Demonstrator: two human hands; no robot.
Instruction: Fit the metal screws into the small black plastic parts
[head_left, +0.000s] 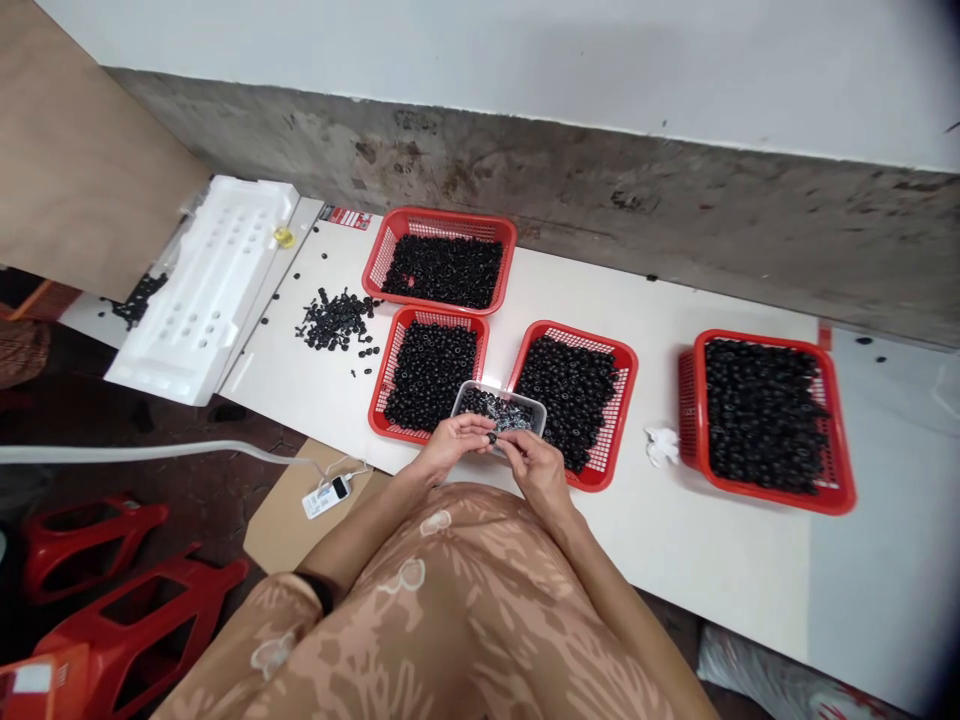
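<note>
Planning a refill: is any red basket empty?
No, all four red baskets are heaped with small black rings.

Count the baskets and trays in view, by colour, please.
Red baskets: 4
Clear small tray: 1
White foam tray: 1
Total: 6

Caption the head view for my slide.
Left hand and right hand pinch a black ring by a clear tray amid four red baskets.
</note>
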